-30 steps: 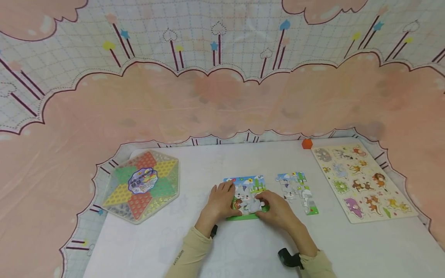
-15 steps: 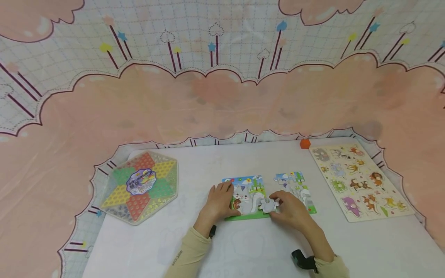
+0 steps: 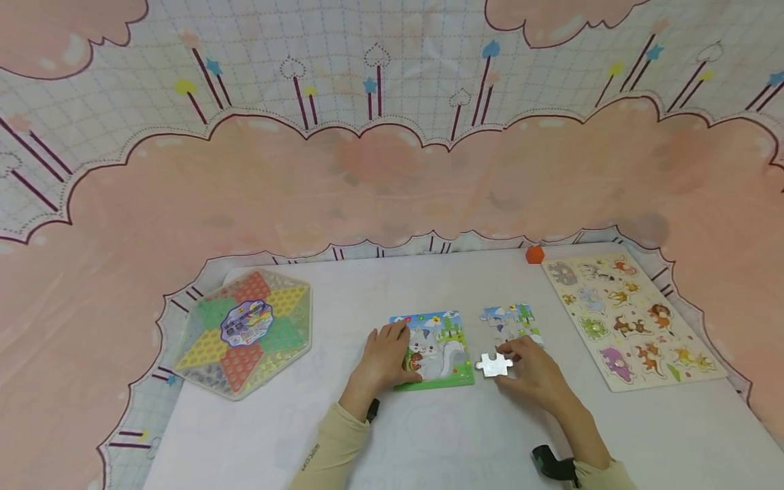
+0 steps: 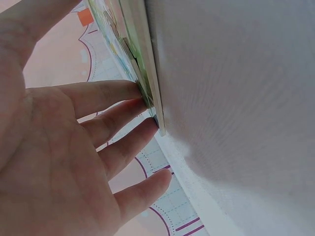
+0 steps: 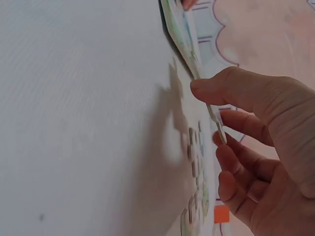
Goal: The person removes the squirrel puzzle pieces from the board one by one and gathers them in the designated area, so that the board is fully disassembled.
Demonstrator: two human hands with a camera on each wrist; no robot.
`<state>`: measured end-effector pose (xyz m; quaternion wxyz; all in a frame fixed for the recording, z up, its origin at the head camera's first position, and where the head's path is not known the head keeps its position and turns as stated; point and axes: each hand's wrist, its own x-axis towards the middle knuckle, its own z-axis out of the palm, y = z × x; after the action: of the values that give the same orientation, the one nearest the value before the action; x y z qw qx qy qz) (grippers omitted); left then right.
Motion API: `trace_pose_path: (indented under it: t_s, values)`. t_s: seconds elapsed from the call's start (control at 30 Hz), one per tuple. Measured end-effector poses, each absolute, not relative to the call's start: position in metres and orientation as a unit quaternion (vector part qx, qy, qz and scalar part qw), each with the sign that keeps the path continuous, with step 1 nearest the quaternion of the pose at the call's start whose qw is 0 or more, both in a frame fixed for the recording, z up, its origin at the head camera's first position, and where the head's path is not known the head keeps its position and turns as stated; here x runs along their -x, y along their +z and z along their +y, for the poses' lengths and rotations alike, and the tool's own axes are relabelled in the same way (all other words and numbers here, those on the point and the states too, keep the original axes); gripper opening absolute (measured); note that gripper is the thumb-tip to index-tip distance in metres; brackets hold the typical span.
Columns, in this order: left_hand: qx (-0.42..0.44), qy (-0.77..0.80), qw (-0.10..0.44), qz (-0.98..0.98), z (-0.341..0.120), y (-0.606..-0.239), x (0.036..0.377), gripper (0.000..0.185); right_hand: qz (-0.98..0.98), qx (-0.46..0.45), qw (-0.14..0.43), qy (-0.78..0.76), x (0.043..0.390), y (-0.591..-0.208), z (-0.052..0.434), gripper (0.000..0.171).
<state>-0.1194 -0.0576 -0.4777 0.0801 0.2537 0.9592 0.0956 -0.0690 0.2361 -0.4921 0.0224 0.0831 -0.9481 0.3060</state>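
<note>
In the head view a squirrel puzzle board (image 3: 454, 333) with a green lower border lies flat on the table. Its left side is under my left hand (image 3: 384, 357), whose fairly straight fingers rest on it; the left wrist view shows fingertips against the board's edge (image 4: 143, 54). Just right of the board, my right hand (image 3: 539, 376) pinches a pale jigsaw piece (image 3: 493, 365) between thumb and fingers. The right wrist view has this piece (image 5: 216, 120) raised off the table, casting a shadow. Behind the right hand lie several joined jigsaw pieces (image 3: 507, 322), partly hidden by it.
A hexagonal Chinese checkers board (image 3: 284, 335) lies on the left of the white table (image 3: 343, 286). Along the right side lies a wooden animal puzzle board (image 3: 658, 357), with an orange hexagonal block (image 3: 535, 255) at its far corner. A patterned cloth hangs behind.
My right hand has carried the jigsaw piece rightward off the squirrel board, and the piece has tilted, now showing a bright, pale face. The left hand keeps its place on the board.
</note>
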Motion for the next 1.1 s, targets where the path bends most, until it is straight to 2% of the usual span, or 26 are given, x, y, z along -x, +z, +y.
trace_pose_path:
  t_s: [0.47,1.1]
  values:
    - [-0.254,0.088,0.081,0.960,-0.057,-0.478,0.120,0.095,-0.952,-0.092,0.046,0.287,0.059,-0.500,0.264,0.042]
    - [-0.252,0.084,0.078,0.961,-0.056,-0.475,0.119,0.094,-0.955,-0.088,-0.024,0.281,0.067,-0.493,0.274,0.043]
